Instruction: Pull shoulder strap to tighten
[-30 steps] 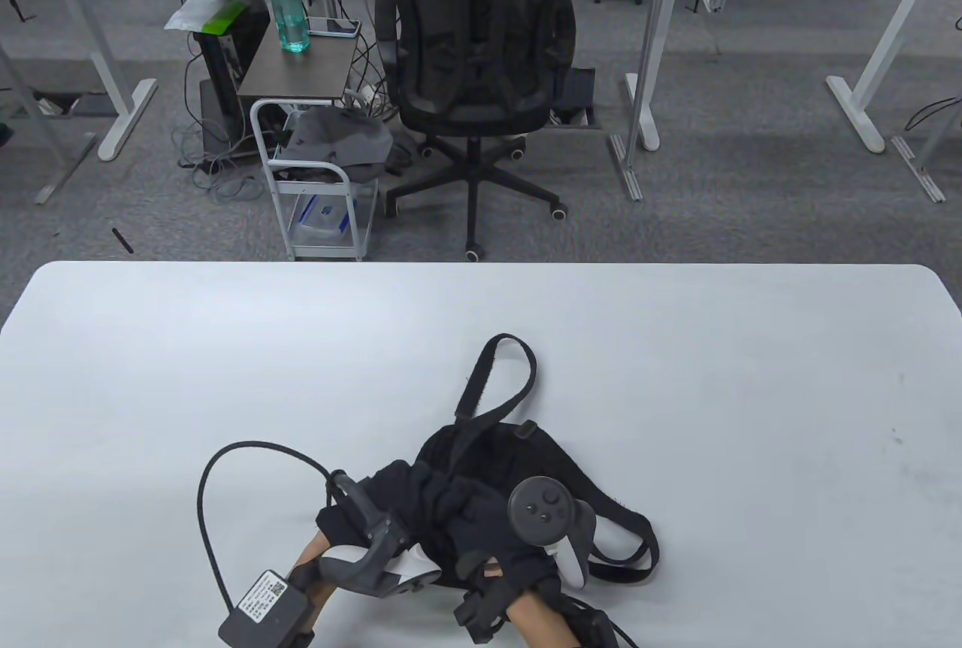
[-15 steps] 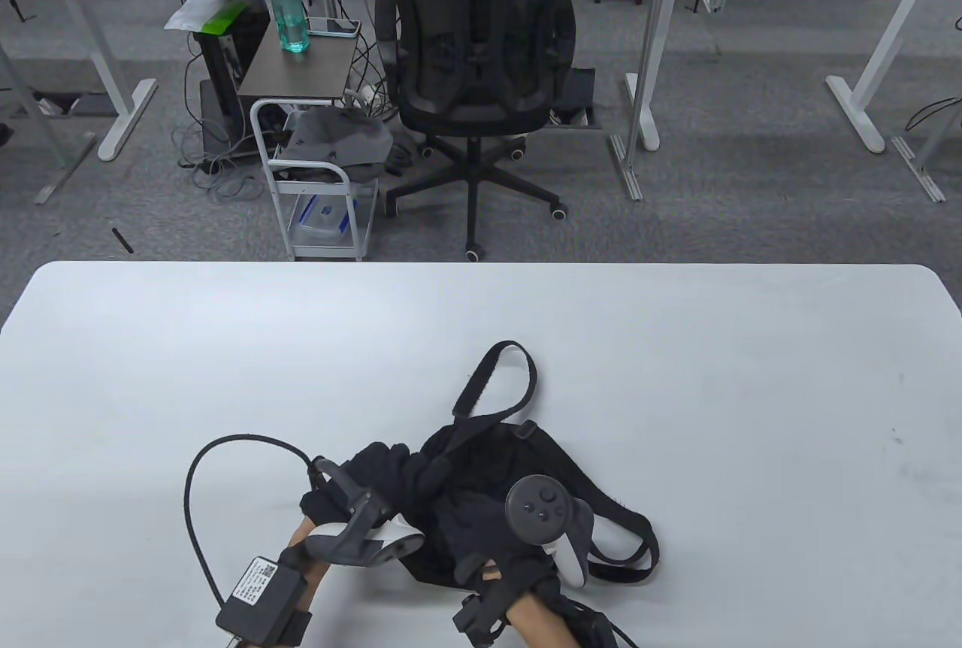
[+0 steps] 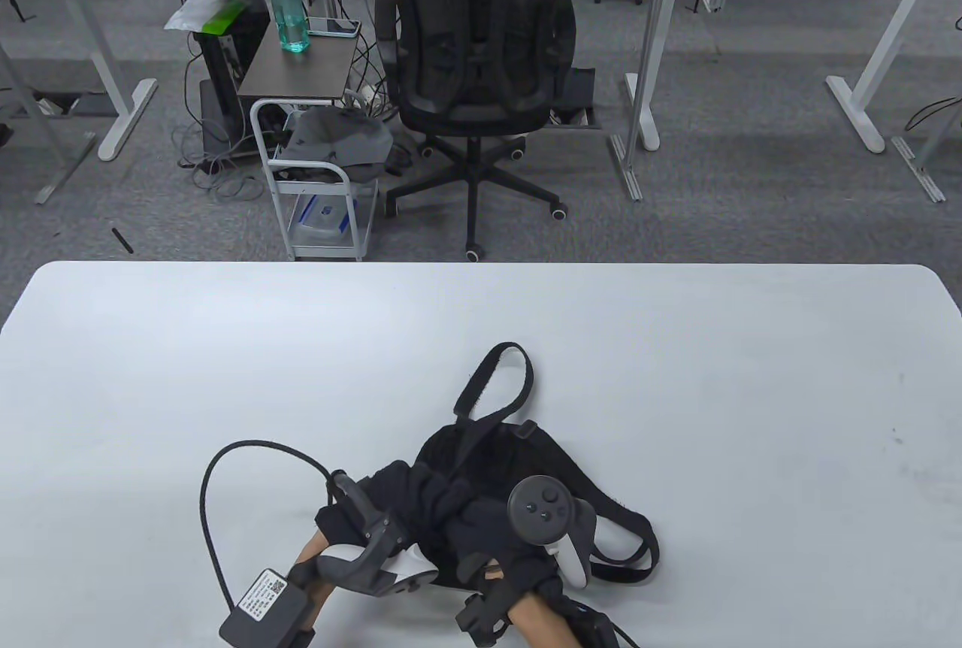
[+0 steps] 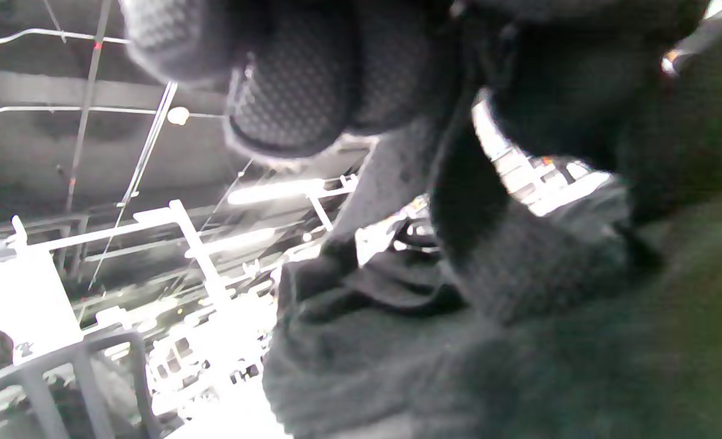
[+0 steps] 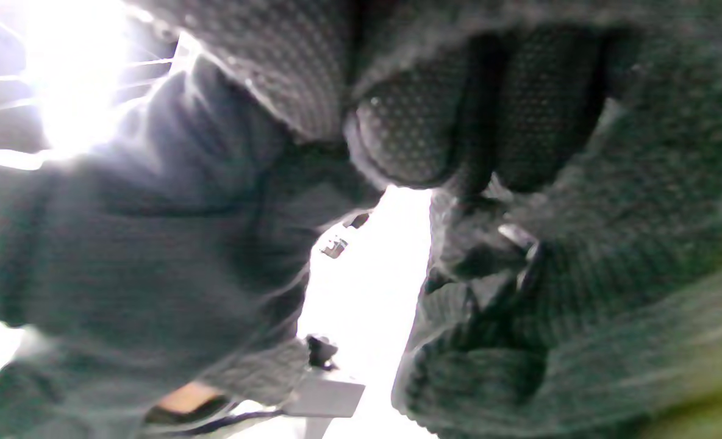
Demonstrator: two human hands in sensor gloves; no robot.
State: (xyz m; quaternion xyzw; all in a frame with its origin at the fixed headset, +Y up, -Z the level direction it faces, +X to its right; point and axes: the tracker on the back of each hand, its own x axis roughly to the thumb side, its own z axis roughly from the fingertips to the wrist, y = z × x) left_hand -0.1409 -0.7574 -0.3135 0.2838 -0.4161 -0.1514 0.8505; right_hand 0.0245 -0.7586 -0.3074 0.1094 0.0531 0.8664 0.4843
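A black bag [image 3: 518, 456] lies crumpled at the table's near middle. One strap loop [image 3: 522, 370] sticks out toward the far side and another loop [image 3: 639, 531] lies at its right. My left hand [image 3: 406, 494] is on the bag's left part and grips dark strap fabric; in the left wrist view its fingers [image 4: 300, 91] curl beside a dark strap [image 4: 464, 183]. My right hand [image 3: 481, 520] sits close beside it on the bag; in the right wrist view its fingertips [image 5: 410, 140] curl over fabric near a buckle [image 5: 519, 244].
The white table [image 3: 225, 347] stretches wide around the bag. A black cable [image 3: 214, 467] loops from my left wrist over the table. Beyond the far edge stand an office chair [image 3: 481, 62] and a small cart [image 3: 316, 182].
My left hand drew out to the left half a second ago and has come back right against the bag. The far strap loop shifted slightly. The right hand stayed put.
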